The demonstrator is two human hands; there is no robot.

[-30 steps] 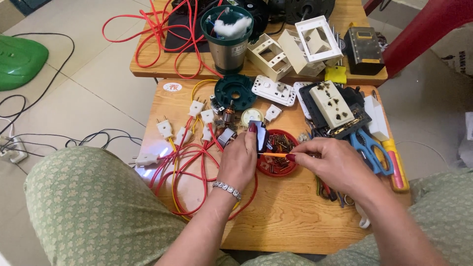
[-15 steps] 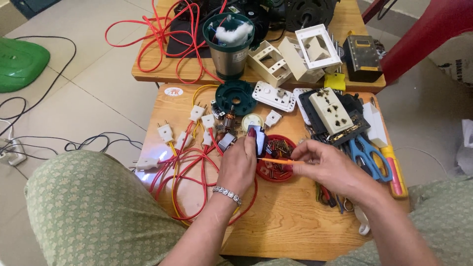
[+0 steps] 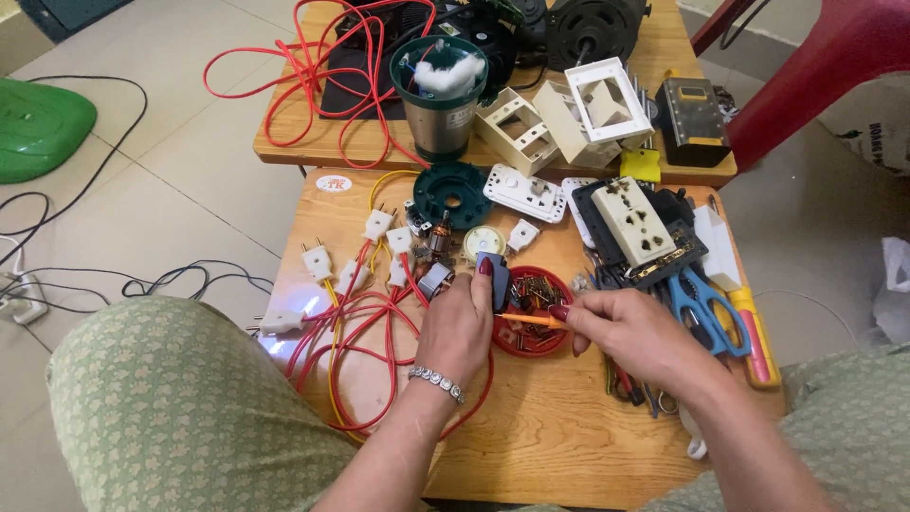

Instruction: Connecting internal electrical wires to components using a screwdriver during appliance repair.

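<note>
Over the near wooden tabletop [image 3: 531, 436], seen from the head camera, both hands meet just above a shallow red dish [image 3: 531, 313] full of small screws. The left hand [image 3: 460, 327] is closed round a small dark blue plug-like part [image 3: 497, 277], pinching it upright between thumb and fingers so that its top stands clear above the knuckles. The right hand [image 3: 630, 332] is closed in a fingertip pinch on a slim orange-handled screwdriver [image 3: 531, 320]. The tool's long axis lies almost level, running right to left, with its tip aimed at the lower side of the blue part, close to the left thumb. So the part sits directly to the left of the right hand, just beside the tool's tip; whether the tip touches it I cannot tell. The left hand is the nearer of the two, since it already holds the part.

Red cable [image 3: 355, 341] with white plugs lies to the left of the dish, and blue-handled scissors [image 3: 697, 303] lie to the right.

Against the view half a second ago, both grips are the same and the hands sit in the same place over the dish; any shift looks like the camera's own.
</note>
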